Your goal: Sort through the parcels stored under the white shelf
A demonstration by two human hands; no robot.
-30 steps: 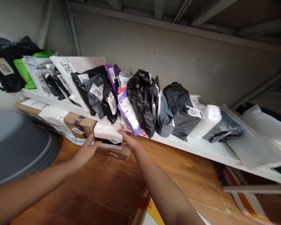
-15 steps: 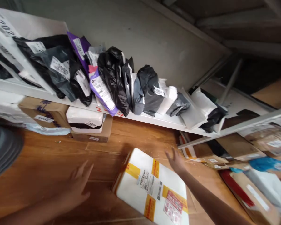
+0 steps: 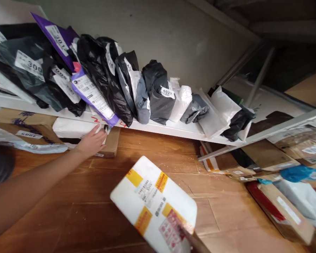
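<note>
My left hand (image 3: pixel 92 141) reaches beneath the low shelf, its fingers apart and laid against the right end of a white parcel (image 3: pixel 71 128) with a black band. Under that parcel is a flat brown carton (image 3: pixel 112 142). A white box (image 3: pixel 129 207) with yellow tape, a shipping label and a red-printed sticker is tilted in front of me, above the wooden floor. Over its lower right part lies my right hand (image 3: pixel 191 239), dark and blurred at the bottom of the view; its grip does not show clearly.
The white shelf (image 3: pixel 158 131) holds a row of black, purple and white mailing bags. A brown carton (image 3: pixel 28 126) stands below its left end. Cartons and a blue bag (image 3: pixel 302 182) are piled at the right by a metal frame. Wooden floor (image 3: pixel 94 200) lies between.
My left hand has moved up and left to the white parcel under the shelf. The white box has shifted left and slightly up. My right hand has moved down to its lower right part.
</note>
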